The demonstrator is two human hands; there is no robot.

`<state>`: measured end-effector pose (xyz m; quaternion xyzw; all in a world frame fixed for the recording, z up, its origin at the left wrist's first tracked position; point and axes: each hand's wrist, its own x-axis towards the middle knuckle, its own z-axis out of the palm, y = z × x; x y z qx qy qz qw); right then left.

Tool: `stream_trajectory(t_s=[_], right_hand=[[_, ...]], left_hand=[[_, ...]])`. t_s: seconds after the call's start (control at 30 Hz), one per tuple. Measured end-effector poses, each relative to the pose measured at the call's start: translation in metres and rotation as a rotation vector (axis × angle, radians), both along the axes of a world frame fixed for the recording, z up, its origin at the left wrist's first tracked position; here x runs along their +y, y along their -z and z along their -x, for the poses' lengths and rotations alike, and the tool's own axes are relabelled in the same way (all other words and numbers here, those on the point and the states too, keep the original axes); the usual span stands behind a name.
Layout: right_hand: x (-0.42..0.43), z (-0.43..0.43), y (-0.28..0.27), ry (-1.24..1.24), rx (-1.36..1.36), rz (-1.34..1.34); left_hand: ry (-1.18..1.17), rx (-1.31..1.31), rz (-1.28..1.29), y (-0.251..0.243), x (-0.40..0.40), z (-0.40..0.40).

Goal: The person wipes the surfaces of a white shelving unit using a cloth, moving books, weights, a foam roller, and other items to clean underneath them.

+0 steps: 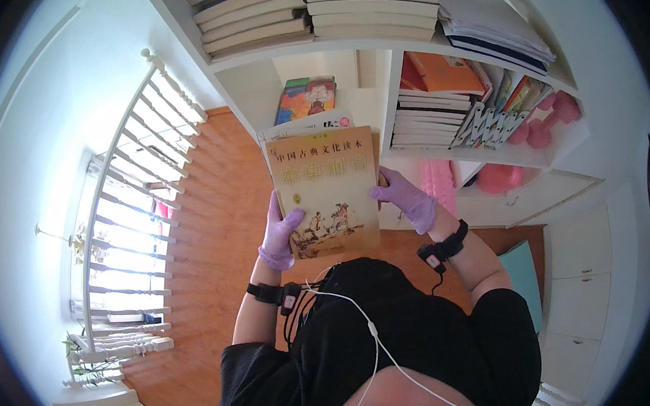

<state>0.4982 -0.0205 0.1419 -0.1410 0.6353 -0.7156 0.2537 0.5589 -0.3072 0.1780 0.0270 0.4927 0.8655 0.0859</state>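
Note:
In front of my chest is a stack of books, topped by a tan paperback (330, 189) with Chinese writing and a drawing of figures on its cover. My left hand (278, 232), in a thin purple glove, grips the stack's left edge with the thumb on the cover. The gloved right hand (407, 196) holds the right edge near its middle. Edges of other books show beyond the top cover; how many lie beneath is hidden. Just past the stack, a colourful book (306, 99) lies in a compartment of the white bookshelf (391, 100).
Stacked books (372, 7) fill the shelf above. To the right are an orange book (445, 72), a white folding rack (491, 122) and pink dumbbells (552, 116). A white balustrade (125, 186) borders the wooden floor (220, 208) on the left. White drawers (578, 300) stand at right.

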Motion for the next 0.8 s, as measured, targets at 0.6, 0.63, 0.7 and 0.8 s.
stream_trajectory(t_s=[0.6, 0.63, 0.7, 0.8], right_hand=[[-0.033, 0.056, -0.063, 0.521, 0.528, -0.112], [-0.039, 0.054, -0.063, 0.575, 0.549, -0.103], [-0.044, 0.059, -0.061, 0.632, 0.573, -0.095], [-0.048, 0.072, -0.054, 0.729, 0.725, -0.276]], left_hand=[[-0.207, 0.511, 0.269, 0.009, -0.008, 0.106], [-0.23, 0.517, 0.251, 0.009, -0.006, 0.108], [-0.242, 0.449, 0.229, 0.009, -0.002, 0.111], [-0.265, 0.548, 0.194, 0.006, 0.001, 0.122]])
